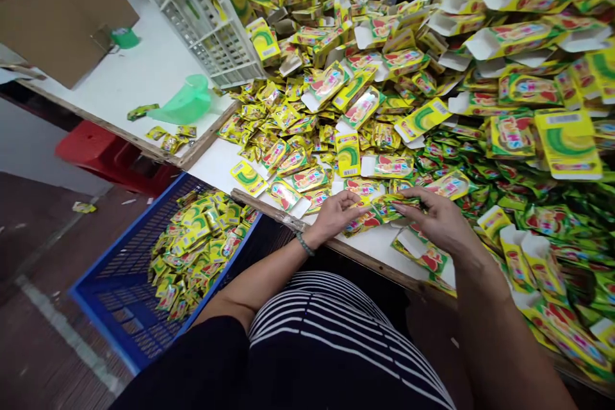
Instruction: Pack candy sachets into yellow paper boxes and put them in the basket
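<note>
Near the table's front edge, my left hand (pixel 335 216) is closed on the left end of a small yellow box (pixel 362 221). My right hand (pixel 439 221) pinches green and yellow packets (pixel 394 208) at the box's right end. The packets and the box meet between my hands; how far the packets are inside it cannot be made out. A pile of open yellow boxes (pixel 327 86) spreads behind my hands. Green packets (pixel 548 221) lie heaped to the right, and small yellow packets (pixel 286 116) to the left.
A blue crate (pixel 103 269) holding yellow boxes stands below the table at left. A white plastic basket (pixel 230 45) lies tilted at the back. On the left table (pixel 148 77) are a green scoop (pixel 189 100) and a cardboard box (pixel 62 6). A red stool (pixel 91 150) is underneath.
</note>
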`<action>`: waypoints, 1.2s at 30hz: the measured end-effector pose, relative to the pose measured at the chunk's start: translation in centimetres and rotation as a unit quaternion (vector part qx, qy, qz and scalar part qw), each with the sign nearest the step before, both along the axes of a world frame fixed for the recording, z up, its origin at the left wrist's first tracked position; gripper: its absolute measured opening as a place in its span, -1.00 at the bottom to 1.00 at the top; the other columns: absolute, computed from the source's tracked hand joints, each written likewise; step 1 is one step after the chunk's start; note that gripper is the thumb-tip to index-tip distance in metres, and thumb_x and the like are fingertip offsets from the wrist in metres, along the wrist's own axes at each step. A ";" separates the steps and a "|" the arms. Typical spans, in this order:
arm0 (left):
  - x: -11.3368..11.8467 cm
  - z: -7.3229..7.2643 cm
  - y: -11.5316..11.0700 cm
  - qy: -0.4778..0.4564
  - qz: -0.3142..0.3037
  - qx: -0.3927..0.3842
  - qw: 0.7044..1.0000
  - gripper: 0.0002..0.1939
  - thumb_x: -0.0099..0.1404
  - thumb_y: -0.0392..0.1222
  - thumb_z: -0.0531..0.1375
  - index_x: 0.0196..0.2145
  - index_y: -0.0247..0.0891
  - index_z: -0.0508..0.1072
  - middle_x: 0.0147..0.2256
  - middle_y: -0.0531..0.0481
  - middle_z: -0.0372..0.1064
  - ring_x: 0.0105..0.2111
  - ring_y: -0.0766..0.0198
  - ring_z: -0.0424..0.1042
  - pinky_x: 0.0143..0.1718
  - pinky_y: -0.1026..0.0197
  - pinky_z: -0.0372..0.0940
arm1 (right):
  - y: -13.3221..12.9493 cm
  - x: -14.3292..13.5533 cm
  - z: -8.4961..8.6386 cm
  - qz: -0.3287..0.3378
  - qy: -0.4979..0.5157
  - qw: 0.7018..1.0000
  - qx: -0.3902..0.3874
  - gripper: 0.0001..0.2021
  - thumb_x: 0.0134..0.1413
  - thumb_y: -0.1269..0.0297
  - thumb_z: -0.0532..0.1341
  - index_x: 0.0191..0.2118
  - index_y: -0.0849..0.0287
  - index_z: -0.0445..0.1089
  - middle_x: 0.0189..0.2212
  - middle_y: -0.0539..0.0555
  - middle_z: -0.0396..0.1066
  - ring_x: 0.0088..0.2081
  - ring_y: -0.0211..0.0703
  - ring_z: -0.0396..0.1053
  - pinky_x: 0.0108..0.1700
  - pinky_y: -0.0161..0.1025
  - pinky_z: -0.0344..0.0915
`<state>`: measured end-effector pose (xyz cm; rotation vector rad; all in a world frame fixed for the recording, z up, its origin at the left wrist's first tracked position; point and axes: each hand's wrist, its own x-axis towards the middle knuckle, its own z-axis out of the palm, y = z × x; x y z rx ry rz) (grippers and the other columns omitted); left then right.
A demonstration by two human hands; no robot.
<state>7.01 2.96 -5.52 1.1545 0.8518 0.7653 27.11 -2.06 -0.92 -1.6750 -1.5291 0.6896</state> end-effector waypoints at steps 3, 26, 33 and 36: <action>-0.2 0.1 0.1 -0.024 -0.002 -0.014 1.000 -0.52 -0.08 0.10 0.41 -0.38 -0.31 0.36 -0.44 0.07 0.35 -0.47 0.43 0.26 -0.43 0.33 0.14 | 0.0 -0.2 0.5 -0.009 0.012 1.000 -0.011 -0.66 -0.11 -0.09 0.31 -0.31 0.06 0.50 -0.32 0.08 0.50 -0.24 0.03 0.42 -0.12 -0.02 0.31; -1.1 -0.4 0.3 -0.086 -0.128 -0.025 0.988 -0.53 -0.04 0.03 0.41 -0.29 -0.34 0.41 -0.38 0.05 0.36 -0.36 0.39 0.35 -0.28 0.30 0.21 | 1.4 -2.0 0.3 0.133 -0.099 0.986 -0.023 -0.84 0.09 0.19 0.26 -0.25 0.09 0.54 -0.32 0.08 0.49 -0.27 -0.07 0.42 -0.20 -0.16 0.30; -1.4 -0.4 0.5 -0.042 -0.150 0.018 0.988 -0.56 0.04 0.04 0.37 -0.23 -0.33 0.47 -0.29 -0.04 0.44 -0.24 0.25 0.42 -0.15 0.19 0.28 | 2.2 -2.9 2.5 0.189 -0.259 0.945 -0.072 -0.85 0.06 0.42 0.22 -0.28 0.14 0.55 -0.33 0.12 0.46 -0.22 -0.04 0.40 -0.22 -0.20 0.25; -1.4 -0.6 0.5 -0.064 -0.151 0.029 0.986 -0.56 0.06 0.02 0.36 -0.18 -0.32 0.49 -0.21 -0.09 0.46 -0.15 0.20 0.42 -0.05 0.15 0.27 | 2.5 -3.5 3.3 0.216 -0.288 0.929 -0.087 -0.81 0.03 0.47 0.20 -0.28 0.15 0.55 -0.34 0.12 0.46 -0.23 -0.05 0.39 -0.24 -0.22 0.24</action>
